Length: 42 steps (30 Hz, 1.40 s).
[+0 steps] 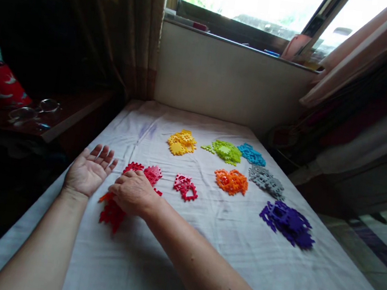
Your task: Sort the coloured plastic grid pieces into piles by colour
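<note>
Palm up with its fingers loosely spread, my left hand [86, 171] rests at the left edge of the cloth and holds nothing. My right hand [135, 192] reaches across over a pile of red toothed plastic gear pieces [113, 215]. Its fingers are curled down together and their tips are hidden among the pieces. An orange piece [105, 197] pokes out beside those fingers; whether it is gripped does not show. To the right of this hand lies a small group of red gear pieces [185, 187], one with an open middle.
Sorted piles lie on the white cloth [178, 257]: yellow [181, 142], lime green [227, 152], blue [252, 154], orange [231, 182], grey [266, 181] and purple [288, 223]. Glasses [35, 112] sit on a dark side table at left. A window is behind.
</note>
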Available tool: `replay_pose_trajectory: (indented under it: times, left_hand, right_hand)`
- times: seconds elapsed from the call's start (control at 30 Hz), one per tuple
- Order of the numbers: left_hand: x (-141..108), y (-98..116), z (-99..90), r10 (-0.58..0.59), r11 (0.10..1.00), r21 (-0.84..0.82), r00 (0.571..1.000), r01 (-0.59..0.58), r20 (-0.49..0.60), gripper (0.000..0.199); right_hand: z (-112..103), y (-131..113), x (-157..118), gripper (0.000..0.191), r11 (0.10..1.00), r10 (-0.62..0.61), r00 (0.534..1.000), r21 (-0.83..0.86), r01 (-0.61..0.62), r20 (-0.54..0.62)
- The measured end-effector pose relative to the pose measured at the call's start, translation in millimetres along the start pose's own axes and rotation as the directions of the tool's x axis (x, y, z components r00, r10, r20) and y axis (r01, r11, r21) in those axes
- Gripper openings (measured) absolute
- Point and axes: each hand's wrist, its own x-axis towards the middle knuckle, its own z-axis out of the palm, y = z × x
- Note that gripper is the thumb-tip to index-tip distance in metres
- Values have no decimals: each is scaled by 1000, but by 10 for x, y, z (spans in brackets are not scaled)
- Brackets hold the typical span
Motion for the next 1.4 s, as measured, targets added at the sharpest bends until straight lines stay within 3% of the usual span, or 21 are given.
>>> replay_pose_trajectory:
  times: [0.17, 0.27, 0.33, 0.4, 0.5, 0.57, 0.6, 0.67, 0.77, 0.8, 0.87, 0.93, 1.03, 1.17, 1.2, 1.27, 1.33, 1.4]
  left_hand:
    - [12, 14, 5, -4, 1000, 15, 1000, 4, -14, 31]
    - [17, 16, 9, 2, 1000, 22, 1000, -1, -29, 31]
    - [19, 10, 6, 10, 999, 34, 1000, -9, -26, 29]
    - [19, 3, -2, 18, 999, 50, 1000, -17, -16, 27]
    - [16, 0, -16, 23, 998, 61, 1000, -22, -8, 25]
    - [14, 5, -21, 27, 997, 70, 1000, -27, -1, 24]
    - [14, 8, -21, 28, 997, 76, 1000, -29, 5, 23]
    - [18, 6, -16, 32, 995, 95, 999, -32, 11, 25]
    - [30, -42, -1, 52, 985, 164, 998, -55, 19, 26]
    - [33, -76, 6, 74, 974, 210, 997, -79, 33, 23]
    - [31, -171, 23, 137, 923, 350, 987, -159, 89, 14]
    - [10, -292, 49, 183, 807, 535, 967, -250, 176, 10]
    - [-54, -483, 111, 164, 612, 719, 942, -330, 292, 18]
    - [-147, -706, 223, 201, 567, 717, 912, -407, 359, 25]
    - [-168, -758, 254, 222, 544, 723, 904, -425, 364, 24]
    - [-208, -861, 319, 249, 476, 755, 892, -451, 376, 19]
    - [-256, -965, 389, 257, 426, 774, 883, -468, 393, 13]
    - [-319, -1059, 458, 254, 419, 772, 878, -477, 405, 10]
  right_hand:
    - [-121, -15, 33, 21, 999, 41, 999, 26, -41, 19]
    - [-137, -11, 76, 15, 982, 81, 996, 174, -74, -34]
    - [-84, 34, 98, 11, 922, 173, 978, 368, -120, -114]
    - [1, 129, 92, 8, 758, 340, 921, 635, -149, -190]
    - [108, 380, -50, 17, 350, 603, 777, 935, -54, -181]
    - [122, 612, -290, 27, 197, 706, 691, 980, 19, -155]
    - [110, 738, -458, 30, 196, 759, 630, 980, 19, -164]
    - [59, 994, -874, 34, 284, 839, 500, 957, -66, -214]
    - [-43, 1322, -1562, 36, 379, 917, 254, 869, -318, -307]
    - [-75, 1406, -1768, 34, 372, 928, 164, 840, -395, -334]
    - [-126, 1533, -2102, 32, 330, 929, 38, 773, -542, -369]
    - [-149, 1613, -2314, 31, 268, 926, -29, 711, -650, -376]
    - [-124, 1652, -2446, 31, 252, 917, -10, 597, -762, -399]
    - [-38, 1532, -2424, 31, 356, 833, 87, 407, -841, -547]
    - [-19, 1469, -2391, 30, 395, 814, 128, 378, -837, -567]
    - [13, 1312, -2292, 28, 498, 788, 252, 341, -798, -562]
    - [39, 1129, -2151, 26, 598, 760, 396, 316, -737, -516]
    - [62, 950, -1990, 28, 650, 740, 495, 297, -699, -455]
